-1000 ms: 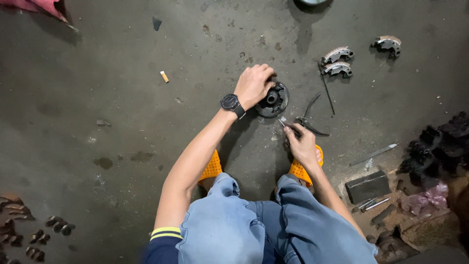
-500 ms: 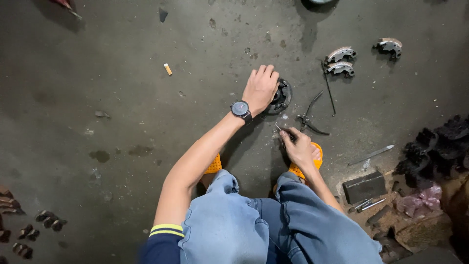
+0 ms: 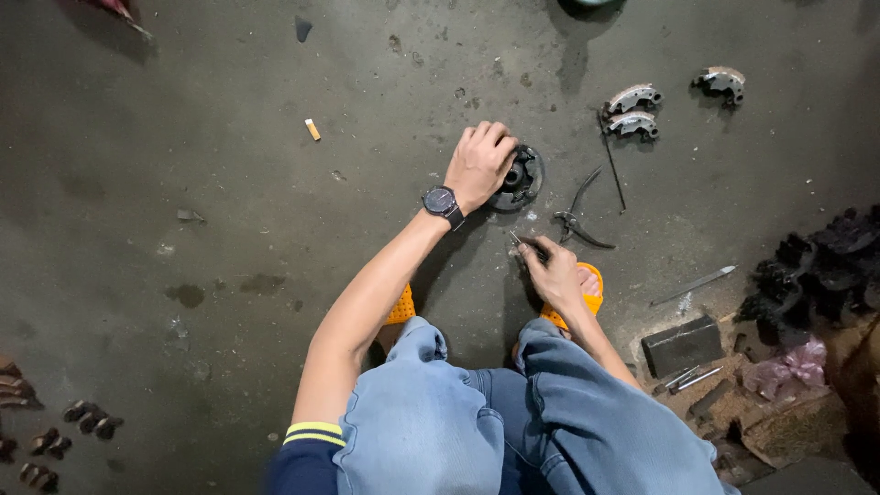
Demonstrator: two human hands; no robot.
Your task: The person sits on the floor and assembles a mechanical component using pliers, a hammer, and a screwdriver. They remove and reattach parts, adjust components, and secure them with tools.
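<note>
Two hands work low over a dark, stained concrete floor (image 3: 183, 229), seen from above by a person squatting in blue jeans and orange sandals (image 3: 577, 293). Scuffs, damp patches and small bits of debris mark the floor, and a cigarette butt (image 3: 313, 129) lies alone up and to the left. Wide bare concrete stretches to the left of the arms; the right side is crowded, with pliers (image 3: 577, 220) just beside the work, a thin rod (image 3: 611, 170) and two curved brake shoes (image 3: 632, 110) beyond them, a third shoe (image 3: 721, 82) farther right, a flat metal tool (image 3: 694, 285), a dark block (image 3: 682, 346) and a heap of black parts (image 3: 825, 266) at the right edge. More small dark parts (image 3: 55, 440) sit at the lower left corner. The left hand (image 3: 479, 165), with a black watch (image 3: 442, 202) on its wrist, reaches forward on an extended arm and rests palm down on a round black metal part (image 3: 522, 179) lying on the floor, fingers curled over its rim and covering its left half. The right hand (image 3: 555, 275) stays closer to the knees, just below that part, fingers closed around a small slim tool (image 3: 518, 242) whose tip points toward it; whether the tip touches the floor cannot be told.
</note>
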